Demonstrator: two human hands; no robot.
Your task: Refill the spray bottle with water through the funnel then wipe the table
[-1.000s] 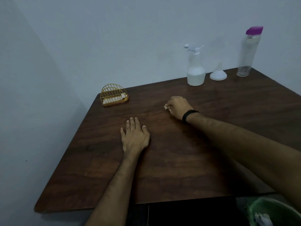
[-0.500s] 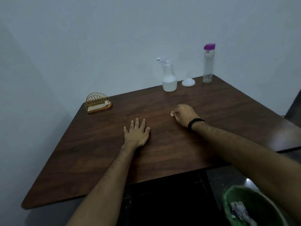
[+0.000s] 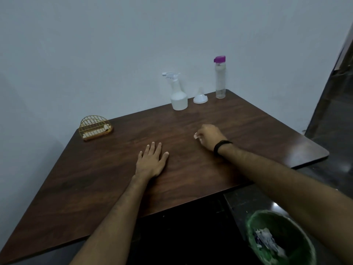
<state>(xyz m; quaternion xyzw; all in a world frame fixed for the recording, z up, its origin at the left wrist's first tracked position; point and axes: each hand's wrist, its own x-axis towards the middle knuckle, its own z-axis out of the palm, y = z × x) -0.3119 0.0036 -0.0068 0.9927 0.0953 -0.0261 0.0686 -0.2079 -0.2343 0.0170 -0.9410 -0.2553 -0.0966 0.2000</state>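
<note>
Head view: right hand [image 3: 209, 136], fisted on tissue [image 3: 196, 135], slid rightward; left hand [image 3: 151, 161] stays flat.

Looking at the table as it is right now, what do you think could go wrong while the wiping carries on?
The right hand is shut on a small white wad, little cover for so wide a table, so patches may be missed. A sweep toward the far edge might knock over the tall bottle or the spray bottle. The funnel is loose there and could slide off.
</note>
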